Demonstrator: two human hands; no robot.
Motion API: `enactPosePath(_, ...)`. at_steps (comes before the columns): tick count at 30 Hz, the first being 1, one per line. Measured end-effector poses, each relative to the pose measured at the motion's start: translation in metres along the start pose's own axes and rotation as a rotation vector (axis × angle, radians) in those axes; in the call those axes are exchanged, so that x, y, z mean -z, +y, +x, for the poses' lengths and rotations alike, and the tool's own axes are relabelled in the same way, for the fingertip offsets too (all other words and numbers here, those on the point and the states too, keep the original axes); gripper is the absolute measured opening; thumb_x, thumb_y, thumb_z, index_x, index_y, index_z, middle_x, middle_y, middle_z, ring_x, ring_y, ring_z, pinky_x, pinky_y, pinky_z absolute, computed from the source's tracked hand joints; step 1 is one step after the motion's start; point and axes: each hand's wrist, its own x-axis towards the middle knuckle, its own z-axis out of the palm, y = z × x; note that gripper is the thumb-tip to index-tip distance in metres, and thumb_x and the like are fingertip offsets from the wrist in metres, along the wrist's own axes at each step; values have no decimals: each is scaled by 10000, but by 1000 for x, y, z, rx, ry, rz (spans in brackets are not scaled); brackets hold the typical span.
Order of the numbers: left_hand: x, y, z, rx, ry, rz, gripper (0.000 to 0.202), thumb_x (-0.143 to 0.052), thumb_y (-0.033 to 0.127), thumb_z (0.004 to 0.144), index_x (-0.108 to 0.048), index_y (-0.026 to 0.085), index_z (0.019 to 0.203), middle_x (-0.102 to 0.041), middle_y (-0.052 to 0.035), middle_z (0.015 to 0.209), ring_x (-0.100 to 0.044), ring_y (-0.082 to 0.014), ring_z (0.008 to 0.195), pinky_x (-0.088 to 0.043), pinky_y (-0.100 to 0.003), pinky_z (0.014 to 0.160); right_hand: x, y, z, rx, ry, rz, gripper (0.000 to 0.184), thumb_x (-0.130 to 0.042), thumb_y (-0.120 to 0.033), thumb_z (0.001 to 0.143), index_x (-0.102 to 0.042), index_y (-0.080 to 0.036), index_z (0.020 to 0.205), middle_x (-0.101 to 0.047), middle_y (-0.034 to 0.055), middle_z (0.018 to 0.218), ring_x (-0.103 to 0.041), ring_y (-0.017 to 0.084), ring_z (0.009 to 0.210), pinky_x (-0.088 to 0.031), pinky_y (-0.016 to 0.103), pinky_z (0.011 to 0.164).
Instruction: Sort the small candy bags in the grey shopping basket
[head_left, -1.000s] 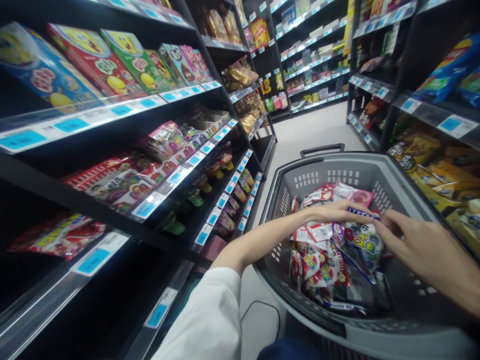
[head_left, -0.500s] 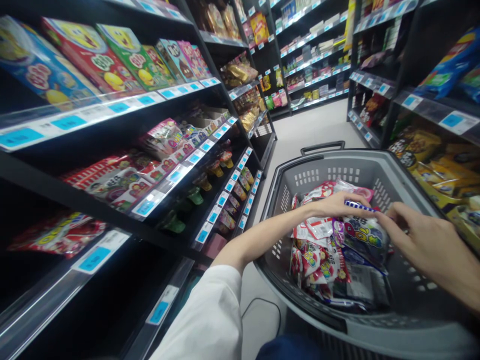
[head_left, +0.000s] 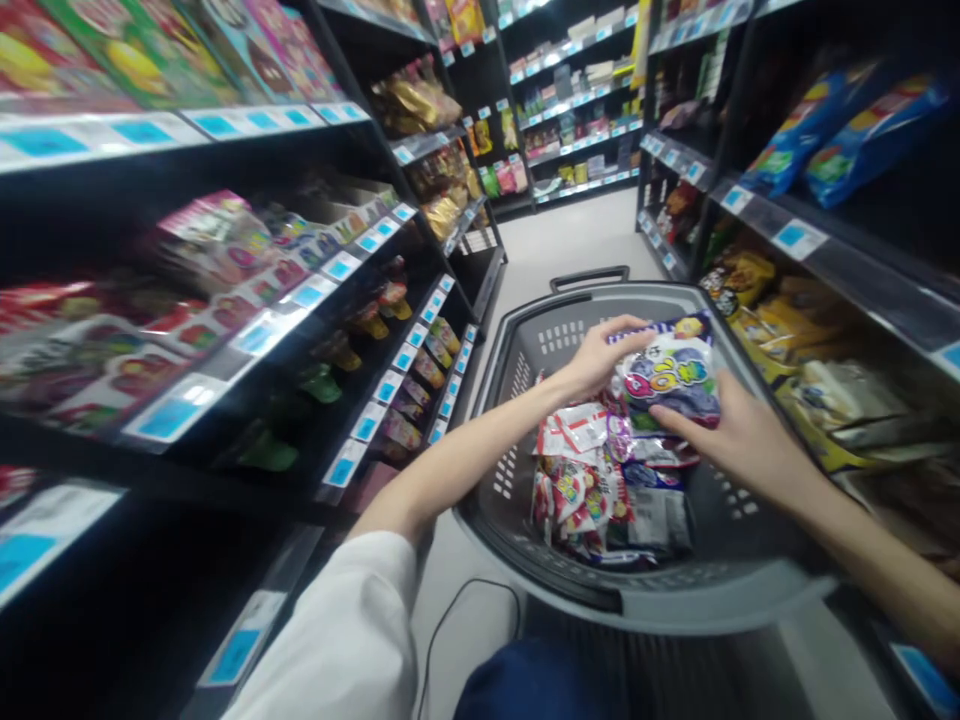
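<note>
A grey shopping basket (head_left: 660,600) stands in front of me, half full of colourful snack packets (head_left: 592,480). Both my hands are on one purple and white candy bag (head_left: 671,375) lifted a little above the pile. My left hand (head_left: 604,355) grips the bag's upper left edge, fingers curled over it. From below and to the right, my right hand (head_left: 739,435) holds the bag, fingers closed on its lower edge.
Black shelves with blue price tags (head_left: 300,295) line the left side, holding candy packets and boxes. Shelves on the right (head_left: 795,290) carry yellow and blue snack bags. A pale floor aisle (head_left: 577,240) runs ahead to more shelves. The basket's black handle (head_left: 589,277) points away.
The purple bag has been raised out of the pile with both hands on it. The camera has tilted and moved, so the shelves shifted left and up.
</note>
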Motion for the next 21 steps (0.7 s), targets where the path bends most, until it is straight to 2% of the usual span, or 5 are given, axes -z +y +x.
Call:
enactPosePath(5,20,5,-1,-56,10,146,401,-830,448,744,-723,129,962,-726,-42,911,-645,-120,827,-514,-270,813,1,-1,-2,40,-4,-54,371,-680,-529,767,-531,-230,929,-717,68,868,-696,290,796,-482,355,665)
enactPosePath(9,35,4,0,-64,-32,290,307,-794,347,773,-753,96,944,-742,-85,882,-649,-113,770,-511,-259,752,1,2,-2,92,-40,-161,388,-727,-404,777,-564,-200,1063,-731,91,958,-711,303,857,-514,371,733)
enactPosePath(13,39,4,0,-113,-72,425,311,-741,300,784,-748,89,1012,-714,-57,744,-584,-95,634,-448,-240,653,1,0,-2,91,-68,-225,440,-763,-350,759,-578,-194,1127,-738,99,1026,-721,333,946,-540,399,792)
enactPosePath(17,39,6,-2,-155,-131,644,356,-669,236,779,-763,109,1098,-680,-14,659,-543,-96,608,-414,-235,674,2,-4,-1,47,-124,-270,453,-791,-323,753,-593,-177,1134,-741,105,1024,-727,335,961,-545,394,804)
enactPosePath(21,39,7,-4,-214,-172,915,286,-660,221,774,-760,100,1014,-617,11,609,-498,-93,598,-346,-236,660,1,-2,-1,73,-148,-276,472,-797,-309,762,-596,-175,1167,-752,86,972,-736,334,943,-547,389,794)
